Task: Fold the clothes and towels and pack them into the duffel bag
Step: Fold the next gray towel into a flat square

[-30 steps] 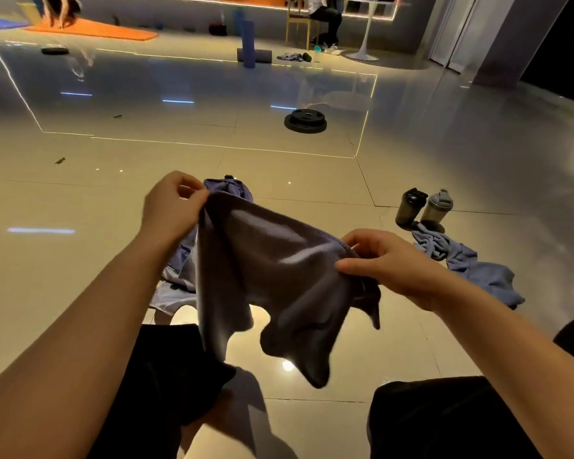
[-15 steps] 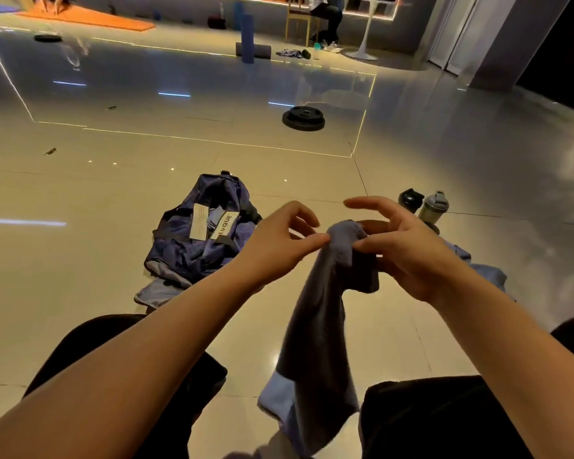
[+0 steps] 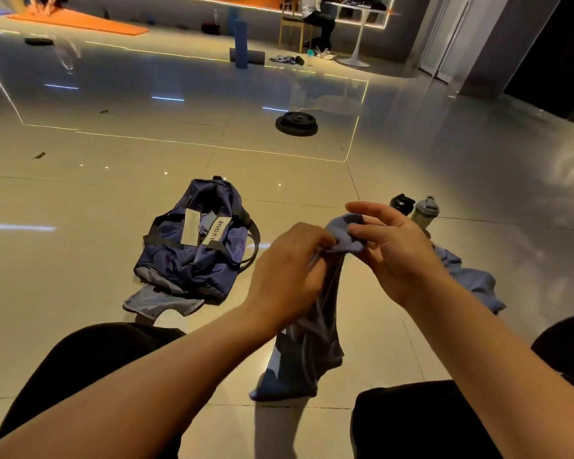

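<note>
My left hand [image 3: 289, 276] and right hand [image 3: 391, 250] pinch the blue towel [image 3: 309, 352] hanging below my fingers; the duffel bag [image 3: 193, 250] lies left of them.

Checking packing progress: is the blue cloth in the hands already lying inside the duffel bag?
No: the blue cloth hangs pinched between the left hand and the right hand, apart from the duffel bag on the floor.

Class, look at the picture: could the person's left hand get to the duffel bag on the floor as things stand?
Probably yes. The duffel bag lies on bare floor ahead and to the left, nothing between it and the left hand. But that hand now pinches the hanging cloth together with the right hand.
</note>
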Demonstrator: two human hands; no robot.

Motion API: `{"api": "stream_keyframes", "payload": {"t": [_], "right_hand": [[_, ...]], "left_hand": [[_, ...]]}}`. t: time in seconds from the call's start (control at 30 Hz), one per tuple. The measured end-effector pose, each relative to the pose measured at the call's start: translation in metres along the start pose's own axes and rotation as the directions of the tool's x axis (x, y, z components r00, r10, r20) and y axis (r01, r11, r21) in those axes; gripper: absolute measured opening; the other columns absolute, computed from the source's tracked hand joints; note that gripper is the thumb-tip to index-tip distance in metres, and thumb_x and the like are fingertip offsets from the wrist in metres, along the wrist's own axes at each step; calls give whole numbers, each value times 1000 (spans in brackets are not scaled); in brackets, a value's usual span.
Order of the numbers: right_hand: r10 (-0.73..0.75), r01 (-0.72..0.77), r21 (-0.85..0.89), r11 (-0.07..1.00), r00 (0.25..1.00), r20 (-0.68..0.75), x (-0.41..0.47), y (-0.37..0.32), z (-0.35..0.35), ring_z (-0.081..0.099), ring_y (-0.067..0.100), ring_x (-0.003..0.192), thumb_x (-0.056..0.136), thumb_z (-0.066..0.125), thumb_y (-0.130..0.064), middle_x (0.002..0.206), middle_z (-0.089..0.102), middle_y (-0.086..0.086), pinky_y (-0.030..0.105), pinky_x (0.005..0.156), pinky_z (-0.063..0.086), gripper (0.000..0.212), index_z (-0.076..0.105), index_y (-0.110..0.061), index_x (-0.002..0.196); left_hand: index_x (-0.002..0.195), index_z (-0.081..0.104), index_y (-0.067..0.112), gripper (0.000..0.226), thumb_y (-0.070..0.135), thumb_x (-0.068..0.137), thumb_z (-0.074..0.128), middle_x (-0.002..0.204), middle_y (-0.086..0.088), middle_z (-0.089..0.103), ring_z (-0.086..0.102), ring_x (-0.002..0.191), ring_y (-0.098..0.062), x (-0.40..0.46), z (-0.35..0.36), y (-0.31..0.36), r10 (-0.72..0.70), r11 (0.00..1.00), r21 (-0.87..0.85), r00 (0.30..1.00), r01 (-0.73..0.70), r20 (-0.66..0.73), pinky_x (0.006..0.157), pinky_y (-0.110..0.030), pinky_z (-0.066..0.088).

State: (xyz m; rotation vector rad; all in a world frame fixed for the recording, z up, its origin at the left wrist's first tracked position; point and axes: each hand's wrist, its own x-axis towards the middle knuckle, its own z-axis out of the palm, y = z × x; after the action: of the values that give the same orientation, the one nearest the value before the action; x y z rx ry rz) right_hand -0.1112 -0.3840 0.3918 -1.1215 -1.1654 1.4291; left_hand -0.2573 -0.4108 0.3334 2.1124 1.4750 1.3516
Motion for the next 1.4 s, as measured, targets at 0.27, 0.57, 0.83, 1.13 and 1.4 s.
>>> {"api": "stream_keyframes", "payload": {"t": [0.27,0.57,0.83,1.13,1.4], "right_hand": [[-123,217,-473,854,967,223,-10,15,6,67,15,97,73,74,-39,109,66,-2,29,80,57,37,65,-25,107],[-397,386,-402,830,916,59,-7,5,-10,70,17,75,90,61,-2,86,68,5,23,65,58,17,66,-19,88],[-392,302,-357,884,896,-211,1,-2,-39,69,12,71,92,60,-9,91,68,3,17,64,55,13,64,-21,92],[-421,332,-407,851,895,-150,1,4,-36,69,13,73,93,59,-9,90,67,2,16,62,54,17,62,-25,88],[-414,313,-377,871,882,-224,7,4,-40,68,16,79,94,58,-9,91,67,4,17,66,55,10,61,-18,94]], "left_hand": [[93,65,31,15,18,92,59,85,5,69,64,71,-4,9,-19,-9,-215,962,-158,975,221,56,66,-28,55],[83,63,27,10,22,85,72,78,15,66,64,70,1,3,-37,-22,-206,977,-29,972,211,114,63,-21,53],[96,71,19,10,21,88,66,83,5,72,68,74,-5,-7,-63,-48,-198,973,125,979,192,39,70,-35,60],[99,58,24,6,21,97,52,91,7,60,61,85,-13,-2,-61,-50,-310,946,131,944,296,110,77,-34,53],[89,60,29,6,34,89,63,88,9,64,61,87,-6,4,-63,-42,-278,957,22,894,289,352,82,-30,53]]}}
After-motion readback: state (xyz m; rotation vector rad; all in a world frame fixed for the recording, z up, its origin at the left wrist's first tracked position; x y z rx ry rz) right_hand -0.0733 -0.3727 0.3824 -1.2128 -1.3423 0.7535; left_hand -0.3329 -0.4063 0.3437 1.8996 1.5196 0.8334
